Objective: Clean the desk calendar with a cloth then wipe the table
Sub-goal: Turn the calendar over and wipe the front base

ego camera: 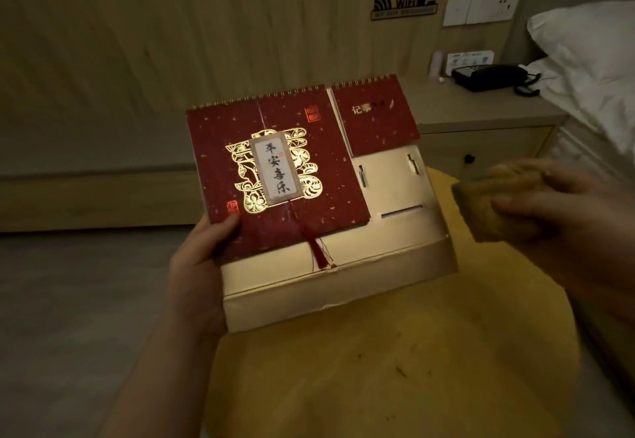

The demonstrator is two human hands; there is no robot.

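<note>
- While the left hand holds the desk calendar by its near-left corner, thumb on the red cover, the calendar is lifted above the yellow worktop, tilted toward the person, probably to expose its face for wiping.
- Right hand has its grip closed around a folded cloth, poised beside the calendar's right edge, not touching.
- Specks lie on the worktop's near part, awaiting the later wipe.

"WIFI" on wall sign, "平安喜乐" on desk calendar
</note>
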